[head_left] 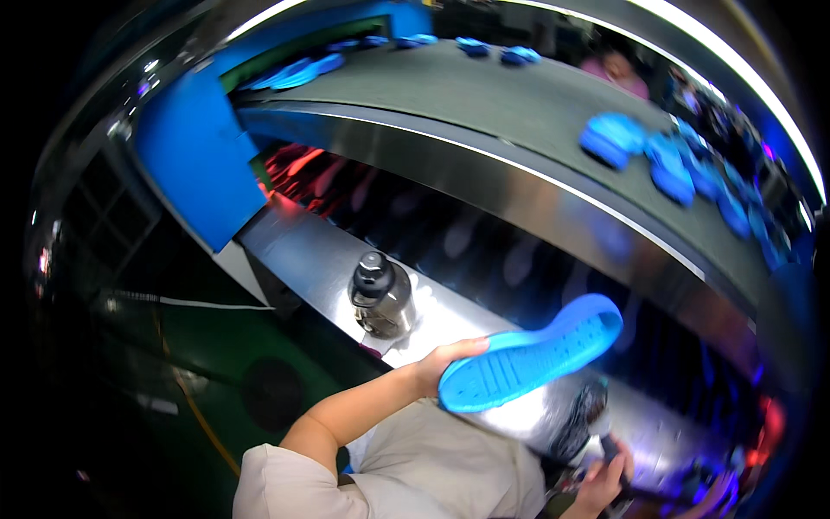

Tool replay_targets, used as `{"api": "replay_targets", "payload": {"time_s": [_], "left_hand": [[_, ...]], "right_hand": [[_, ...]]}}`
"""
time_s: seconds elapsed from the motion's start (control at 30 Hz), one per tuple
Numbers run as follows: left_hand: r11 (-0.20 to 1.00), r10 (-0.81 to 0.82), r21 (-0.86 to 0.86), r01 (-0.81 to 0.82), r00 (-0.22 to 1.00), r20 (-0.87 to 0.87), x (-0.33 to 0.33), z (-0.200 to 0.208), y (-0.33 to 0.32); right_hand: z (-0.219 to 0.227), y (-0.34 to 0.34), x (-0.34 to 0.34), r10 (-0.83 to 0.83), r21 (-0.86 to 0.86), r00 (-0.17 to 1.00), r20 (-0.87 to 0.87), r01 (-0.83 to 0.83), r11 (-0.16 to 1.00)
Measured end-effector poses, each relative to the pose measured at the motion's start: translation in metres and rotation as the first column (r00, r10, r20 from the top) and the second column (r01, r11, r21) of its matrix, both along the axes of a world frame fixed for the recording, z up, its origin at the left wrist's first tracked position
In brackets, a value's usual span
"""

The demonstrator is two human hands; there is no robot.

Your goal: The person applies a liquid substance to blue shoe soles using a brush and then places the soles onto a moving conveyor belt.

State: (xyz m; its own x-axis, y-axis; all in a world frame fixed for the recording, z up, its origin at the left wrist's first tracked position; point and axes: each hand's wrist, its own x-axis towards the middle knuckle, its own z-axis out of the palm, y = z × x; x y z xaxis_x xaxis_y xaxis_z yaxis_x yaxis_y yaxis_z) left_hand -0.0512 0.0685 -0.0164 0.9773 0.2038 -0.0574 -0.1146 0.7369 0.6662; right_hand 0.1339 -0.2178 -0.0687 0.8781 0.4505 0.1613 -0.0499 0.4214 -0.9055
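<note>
My left hand (pixel 445 363) is closed on the heel end of a bright blue shoe sole (pixel 532 356), thumb along its edge. The sole is tilted, its ribbed, dimpled face toward me and its toe to the upper right. At the lower right, my right hand (pixel 605 480) grips a dark-handled brush (pixel 612 450) with a pale end. That end is at a dark, smeared container (pixel 577 422) on the metal ledge; whether it dips inside I cannot tell.
A steel flask (pixel 385 298) with a black lid stands on the shiny metal ledge (pixel 303 251). Beyond, a grey conveyor belt (pixel 450 99) carries several blue soles (pixel 614 138). Below it, more soles lie in a dark lower level, red-lit at left. A blue machine housing (pixel 190 156) stands left. Another person (pixel 618 73) is across the belt.
</note>
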Motion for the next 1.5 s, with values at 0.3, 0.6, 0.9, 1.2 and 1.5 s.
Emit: {"api": "replay_targets", "payload": {"time_s": [0.3,0.6,0.9,1.2,1.5], "left_hand": [[0.946,0.315,-0.130,-0.295,0.759,0.570,-0.016,0.139,0.156],[0.710,0.664,0.170,-0.683,0.730,0.163,0.109,0.173,0.197],[-0.496,0.558,0.868,-0.026,0.757,0.341,0.192,0.161,0.131],[-0.382,0.486,0.478,-0.791,0.268,0.832,0.118,0.134,0.082],[0.986,0.165,-0.073,-0.148,0.912,0.376,0.027,0.010,0.034]], "right_hand": [[0.003,0.003,-0.004,-0.132,-0.133,0.929,-0.346,0.090,0.987],[-0.006,0.017,-0.004,0.034,0.091,0.910,-0.414,0.004,0.996],[-0.026,0.011,0.010,0.149,0.038,0.875,-0.460,-0.148,0.988],[-0.007,0.021,-0.005,-0.107,0.015,0.972,-0.210,0.112,0.994],[0.009,0.030,0.005,-0.020,0.169,0.983,-0.183,0.051,0.984]]}}
